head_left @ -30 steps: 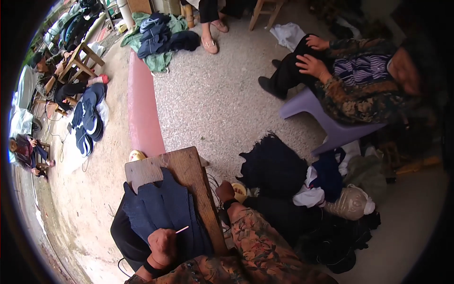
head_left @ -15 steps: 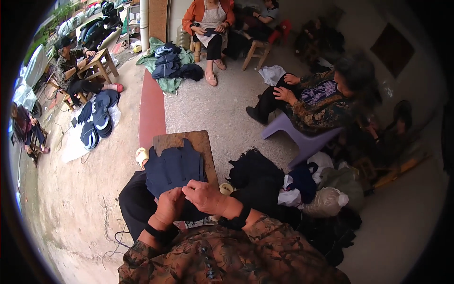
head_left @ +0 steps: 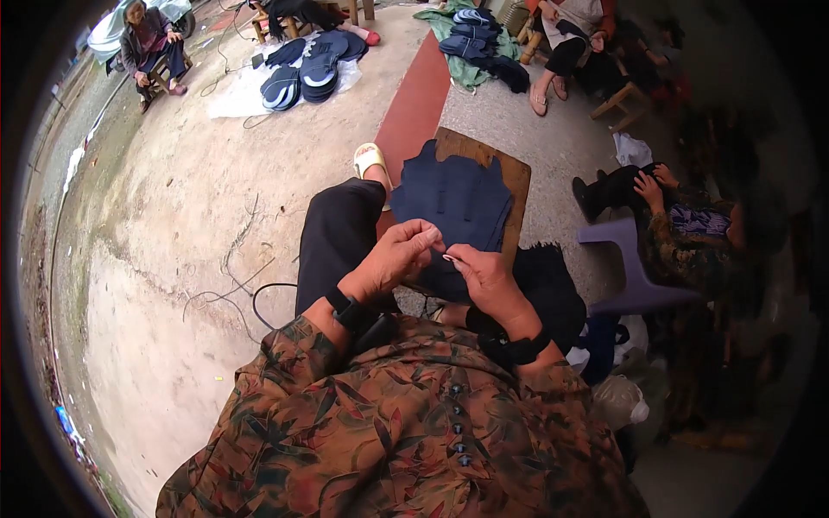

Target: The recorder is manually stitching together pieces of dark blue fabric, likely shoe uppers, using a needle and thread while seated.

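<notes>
My left hand [head_left: 399, 254] is closed in a pinch, thumb and forefinger pressed together. What it holds, if anything, is too small to make out. Close beside it, my right hand [head_left: 485, 274] is also pinched, with a tiny pale bit [head_left: 448, 257] at its fingertips that I cannot name. A narrow gap parts the two hands. Just beyond them, dark navy cut fabric pieces [head_left: 453, 198] lie flat in a stack on a wooden stool top [head_left: 516, 183]. The fabric's near edge is partly hidden behind my hands.
A dark fringed heap [head_left: 548, 281] lies right of the stool, near a purple plastic stool [head_left: 623, 259] by a seated person. Navy pieces [head_left: 318, 73] lie on white sheeting at the far left, more [head_left: 473, 43] on green cloth. Loose wires [head_left: 231, 259] trail on the floor.
My view has swung, so the stool and people sit farther right and higher in the picture. My hands, close together before, are now slightly apart, both still pinched.
</notes>
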The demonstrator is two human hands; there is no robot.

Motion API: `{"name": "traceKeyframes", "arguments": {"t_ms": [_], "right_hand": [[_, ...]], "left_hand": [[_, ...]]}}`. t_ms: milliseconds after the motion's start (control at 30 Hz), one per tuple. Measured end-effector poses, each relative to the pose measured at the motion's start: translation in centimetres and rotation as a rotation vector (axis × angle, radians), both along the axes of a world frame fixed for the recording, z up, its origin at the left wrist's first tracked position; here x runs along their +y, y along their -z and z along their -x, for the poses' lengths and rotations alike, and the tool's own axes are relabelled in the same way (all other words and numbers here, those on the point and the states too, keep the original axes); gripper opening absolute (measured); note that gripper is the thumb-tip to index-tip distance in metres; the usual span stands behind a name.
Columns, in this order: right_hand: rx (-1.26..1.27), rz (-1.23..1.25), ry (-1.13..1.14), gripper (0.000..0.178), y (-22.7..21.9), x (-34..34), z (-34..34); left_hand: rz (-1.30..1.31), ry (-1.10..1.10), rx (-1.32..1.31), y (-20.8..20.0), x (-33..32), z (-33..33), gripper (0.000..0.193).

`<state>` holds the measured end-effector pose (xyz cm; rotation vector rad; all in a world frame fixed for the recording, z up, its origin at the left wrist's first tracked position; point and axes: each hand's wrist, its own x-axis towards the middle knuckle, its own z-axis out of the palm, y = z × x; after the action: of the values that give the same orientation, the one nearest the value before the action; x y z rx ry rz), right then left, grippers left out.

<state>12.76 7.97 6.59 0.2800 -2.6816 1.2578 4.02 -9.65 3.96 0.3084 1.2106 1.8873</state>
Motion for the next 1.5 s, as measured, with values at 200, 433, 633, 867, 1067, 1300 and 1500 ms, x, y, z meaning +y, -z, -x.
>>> {"name": "traceKeyframes", "arguments": {"t_ms": [200,433,633,867,1067,1300,1500], "right_hand": [[0.095,0.061,0.121,0.017,-0.2,0.2,-0.2],[0.255,-0.350,0.085,0.007,-1.5,-0.7,0.3],[0.295,-0.352,-0.038,0.007,-1.2,-0.5,-0.2],[0.083,-0.234,-0.105,0.014,-0.7,0.7,0.8],[0.180,-0.162,0.055,0.033,1.8,2.3,6.3],[-0.133,-0.527,0.063,0.060,3.4,3.0,3.7],[-0.116,-0.546,0.015,0.079,3.4,2.6,-0.1]], "left_hand": [[0.049,-0.440,0.224,0.1,-0.1,0.7,0.013],[0.040,-0.203,0.915,-2.5,0.5,-1.7,0.029],[-0.031,0.237,0.279,-1.4,0.2,-0.9,0.038],[0.256,0.348,0.474,-1.3,-1.0,0.8,0.018],[0.298,-0.066,0.552,-0.3,-2.5,3.9,0.018],[0.509,-0.315,0.826,2.7,0.2,4.7,0.013],[0.501,-0.305,1.068,4.8,2.1,2.7,0.008]]}}
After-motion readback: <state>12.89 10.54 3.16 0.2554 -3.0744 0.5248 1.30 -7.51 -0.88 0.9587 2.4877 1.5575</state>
